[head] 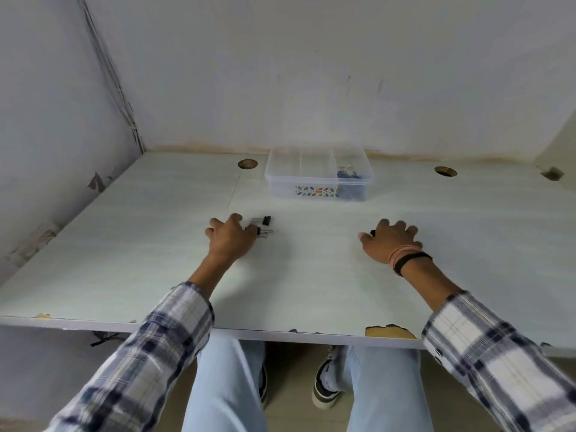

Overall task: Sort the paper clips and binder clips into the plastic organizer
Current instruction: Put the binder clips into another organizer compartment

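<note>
A clear plastic organizer [318,190] with three compartments stands at the back of the desk. Blue paper clips [349,175] lie in its right compartment. Two black binder clips [265,225] with silver handles lie on the desk in front of it, to the left. My left hand [232,240] rests palm down with fingers spread, its thumb touching these clips. My right hand [389,241] is palm down further right, fingers curled. A small black piece [372,232], seemingly a binder clip, shows between its thumb and forefinger.
The pale desk [311,275] sits in a corner, with walls at the back and on the left. Two round cable holes [247,164] [445,171] lie either side of the organizer. The front edge is chipped [389,332]. My knees are under the desk.
</note>
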The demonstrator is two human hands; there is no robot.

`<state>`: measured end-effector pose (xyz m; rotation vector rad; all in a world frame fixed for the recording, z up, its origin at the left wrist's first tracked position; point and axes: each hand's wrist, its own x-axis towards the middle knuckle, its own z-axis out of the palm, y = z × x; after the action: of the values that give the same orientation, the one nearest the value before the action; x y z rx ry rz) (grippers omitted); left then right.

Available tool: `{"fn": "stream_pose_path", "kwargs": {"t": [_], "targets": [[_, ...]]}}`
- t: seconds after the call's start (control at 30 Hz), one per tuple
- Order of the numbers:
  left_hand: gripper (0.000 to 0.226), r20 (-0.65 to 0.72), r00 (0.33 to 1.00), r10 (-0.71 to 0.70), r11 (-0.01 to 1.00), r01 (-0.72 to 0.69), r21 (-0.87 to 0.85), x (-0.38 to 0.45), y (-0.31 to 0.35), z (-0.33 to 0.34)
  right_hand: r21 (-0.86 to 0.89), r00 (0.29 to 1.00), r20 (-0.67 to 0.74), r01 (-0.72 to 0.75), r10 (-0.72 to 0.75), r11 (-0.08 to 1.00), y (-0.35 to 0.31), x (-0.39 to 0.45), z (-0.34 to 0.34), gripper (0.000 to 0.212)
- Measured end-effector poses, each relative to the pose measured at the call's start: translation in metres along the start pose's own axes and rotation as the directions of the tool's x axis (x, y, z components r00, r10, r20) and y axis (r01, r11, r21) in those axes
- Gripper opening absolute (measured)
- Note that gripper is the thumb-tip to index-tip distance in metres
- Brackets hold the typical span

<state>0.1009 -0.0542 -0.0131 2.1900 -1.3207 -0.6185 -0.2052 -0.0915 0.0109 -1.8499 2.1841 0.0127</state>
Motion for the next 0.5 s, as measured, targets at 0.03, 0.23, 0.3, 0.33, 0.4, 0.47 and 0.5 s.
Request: {"fn": "stream_pose_path", "kwargs": {"t": [0.03,0.23,0.3,0.33,0.4,0.47,0.5], "targets": [[0.058,0.018,0.999,0.028,0.999,-0.029,0.017,-0.002,0.004,0.005,0.031,1.000,0.026,0.002,-0.002,1.000,-0.004,-0.002,0.004,0.070],[0.046,0.147,0.966,0.211,0.975,-0.218,0.033,-0.019,0.040,0.030,0.180,0.972,0.006,0.228,-0.233,0.957,-0.047,-0.015,0.019,0.042],[0.047,0.208,0.943,0.259,0.966,-0.253,-0.053,-0.022,0.046,0.031,0.285,0.942,0.010,0.320,-0.336,0.904,-0.057,-0.016,0.018,0.040],[0.049,0.219,0.935,0.280,0.958,-0.259,-0.120,-0.022,0.046,0.030,0.347,0.930,-0.011,0.349,-0.368,0.871,-0.059,-0.016,0.017,0.041],[0.048,0.174,0.932,0.317,0.943,-0.289,-0.165,-0.020,0.043,0.025,0.419,0.920,-0.082,0.382,-0.384,0.824,-0.055,-0.012,0.013,0.044],[0.048,0.060,0.932,0.357,0.932,-0.350,-0.097,-0.012,0.034,0.019,0.372,0.919,-0.118,0.391,-0.375,0.842,-0.044,-0.005,0.010,0.047],[0.051,0.038,0.932,0.361,0.931,-0.358,-0.067,-0.007,0.031,0.016,0.330,0.924,-0.102,0.380,-0.368,0.864,-0.039,0.000,0.008,0.049]]}}
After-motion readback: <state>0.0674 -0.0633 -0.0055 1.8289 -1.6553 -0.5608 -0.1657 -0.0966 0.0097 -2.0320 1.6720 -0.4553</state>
